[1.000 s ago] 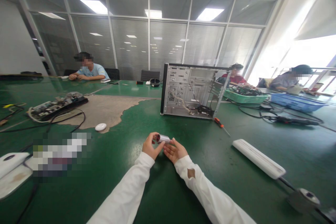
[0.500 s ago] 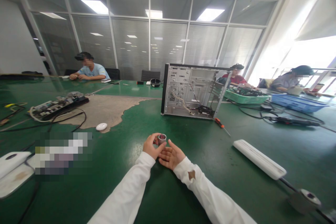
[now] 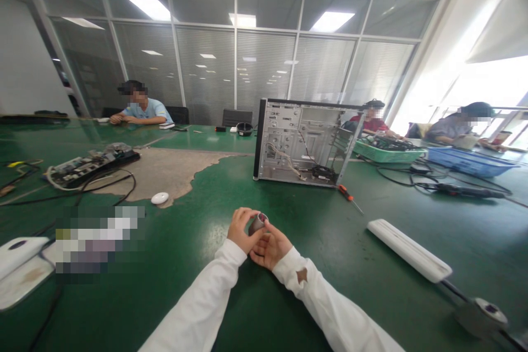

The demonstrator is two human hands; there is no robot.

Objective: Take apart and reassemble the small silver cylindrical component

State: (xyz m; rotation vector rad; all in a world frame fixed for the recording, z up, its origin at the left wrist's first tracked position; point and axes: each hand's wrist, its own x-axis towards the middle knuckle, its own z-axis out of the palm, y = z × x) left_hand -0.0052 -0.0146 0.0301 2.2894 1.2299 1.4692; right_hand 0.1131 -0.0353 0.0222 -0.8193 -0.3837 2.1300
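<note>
A small metal cylinder (image 3: 257,224) is held just above the green surface (image 3: 231,297), between the two hands. The left hand (image 3: 241,229) is wrapped around its side, fingers (image 3: 243,213) curled narrowly over the top, while the right hand (image 3: 270,246) is cupped under and beside it, thumb laid against the barrel near the reddish open end. The cylinder is judged light, stiff and smooth, likely a little slippery on its polished wall; it is best taken around the middle of the barrel, with the open end kept free. Nothing about it looks fragile, though what sits inside the mouth cannot be made out. Beyond the hands, an open computer case (image 3: 303,143) is stood upright on the surface, with a screwdriver (image 3: 348,198) lying just in front of it. A long white bar (image 3: 408,250) lies to the right, a small white disc (image 3: 159,198) to the left beside a worn brown patch (image 3: 165,173), and a circuit board (image 3: 88,165) with black cables farther left. A green basket (image 3: 381,151) and a blue basket (image 3: 468,160) are set at the far right. Other people are seated at the far side, before glass partitions with blinds, under ceiling lights.
</note>
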